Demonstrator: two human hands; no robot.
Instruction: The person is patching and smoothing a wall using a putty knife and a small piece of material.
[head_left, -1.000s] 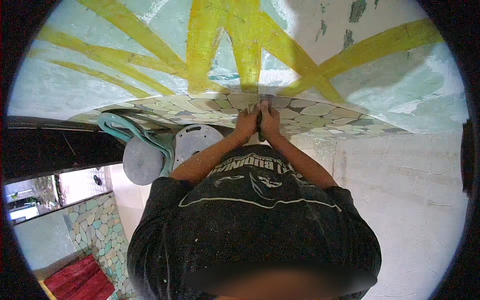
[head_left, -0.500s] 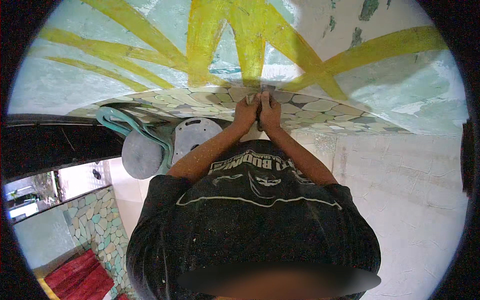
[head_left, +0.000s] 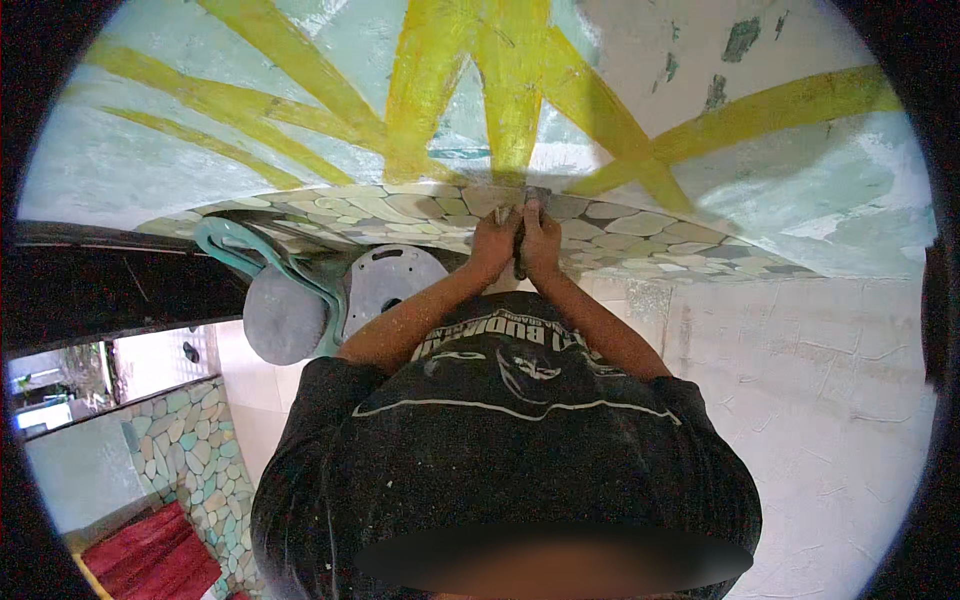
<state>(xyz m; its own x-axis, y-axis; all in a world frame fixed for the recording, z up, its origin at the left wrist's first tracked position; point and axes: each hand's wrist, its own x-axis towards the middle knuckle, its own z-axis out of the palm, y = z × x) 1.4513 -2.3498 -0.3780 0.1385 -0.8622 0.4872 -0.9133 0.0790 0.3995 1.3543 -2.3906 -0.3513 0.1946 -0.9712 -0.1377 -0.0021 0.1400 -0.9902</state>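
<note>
Hands (head_left: 518, 243) gripping dark tool (head_left: 520, 258) against stone mosaic (head_left: 400, 212)

We cannot tell what the thin dark tool (head_left: 520, 250) is; the left hand (head_left: 494, 245) and right hand (head_left: 543, 243) cover most of it. A grey disc (head_left: 285, 315) hides part of the teal frame (head_left: 262, 262)

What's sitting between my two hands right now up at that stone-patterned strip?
In the head view, a slim dark tool stands between the left hand and right hand, both pressed close around it against the stone-patterned strip.
</note>
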